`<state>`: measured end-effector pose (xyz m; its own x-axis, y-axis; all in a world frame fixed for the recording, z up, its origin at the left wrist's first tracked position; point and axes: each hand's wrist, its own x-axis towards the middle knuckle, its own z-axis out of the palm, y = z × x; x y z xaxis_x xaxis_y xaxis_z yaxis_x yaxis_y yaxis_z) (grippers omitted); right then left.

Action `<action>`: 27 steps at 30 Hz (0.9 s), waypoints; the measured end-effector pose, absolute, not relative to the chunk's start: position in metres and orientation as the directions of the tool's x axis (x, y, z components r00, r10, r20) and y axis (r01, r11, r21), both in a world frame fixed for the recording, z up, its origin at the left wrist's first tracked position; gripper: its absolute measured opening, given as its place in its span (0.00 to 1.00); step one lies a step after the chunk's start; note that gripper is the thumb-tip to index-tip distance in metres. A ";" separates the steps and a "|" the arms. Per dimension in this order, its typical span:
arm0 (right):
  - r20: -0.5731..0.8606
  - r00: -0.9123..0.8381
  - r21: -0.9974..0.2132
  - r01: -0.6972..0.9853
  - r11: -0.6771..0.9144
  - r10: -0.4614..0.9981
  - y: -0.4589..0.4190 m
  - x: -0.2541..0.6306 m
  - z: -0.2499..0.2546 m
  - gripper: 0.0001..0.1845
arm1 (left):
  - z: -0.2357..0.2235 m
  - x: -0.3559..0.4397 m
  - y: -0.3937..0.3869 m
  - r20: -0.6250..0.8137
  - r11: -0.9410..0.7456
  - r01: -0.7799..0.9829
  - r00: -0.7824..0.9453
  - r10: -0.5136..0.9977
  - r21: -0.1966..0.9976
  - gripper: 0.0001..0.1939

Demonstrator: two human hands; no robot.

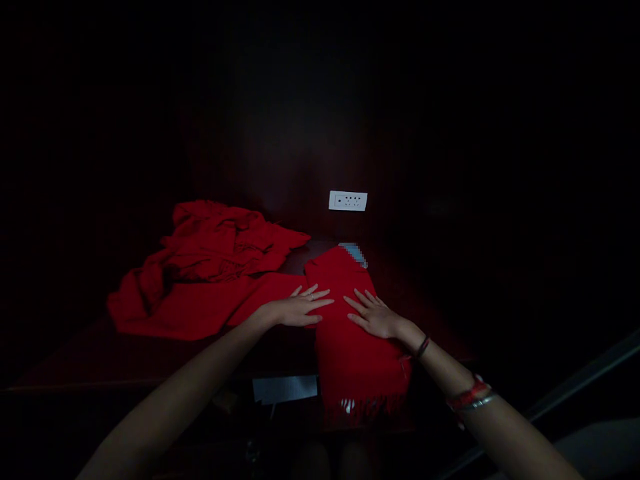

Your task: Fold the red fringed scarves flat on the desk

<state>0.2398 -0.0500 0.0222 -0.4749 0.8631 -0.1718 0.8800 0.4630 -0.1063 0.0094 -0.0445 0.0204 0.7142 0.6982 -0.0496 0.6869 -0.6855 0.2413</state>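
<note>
A red fringed scarf (363, 360) lies flattened in a long strip, its fringed end hanging over the table's front edge. My left hand (303, 307) rests on its left side with fingers spread, a ring on one finger. On the right side of the scarf, my right hand (373, 315) lies flat, fingers apart. Neither hand grips anything. To the left, more red cloth (173, 307) is spread toward the scarf, and a crumpled heap of red fabric (215, 240) with some fringe sits behind it. Where one cloth ends and another begins, I cannot tell.
The dark table (90, 360) has its front edge near me. A white socket panel (348, 201) is on the dark wall behind. At the scarf's far end is a pixelated pale blue patch (356, 255). Below the edge shows a greyish flat piece (285, 389).
</note>
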 end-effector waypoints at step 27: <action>0.040 -0.551 -0.121 0.825 0.552 0.833 -0.005 0.216 0.019 0.33 | 0.007 0.026 0.002 0.015 -0.367 0.904 0.373 0.928 0.220 0.31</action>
<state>0.2164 -0.0047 0.0187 -0.5513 0.8334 0.0398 0.8252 0.5517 -0.1210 0.0260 0.0022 0.0071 0.3727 0.9278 0.0148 0.9040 -0.3666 0.2200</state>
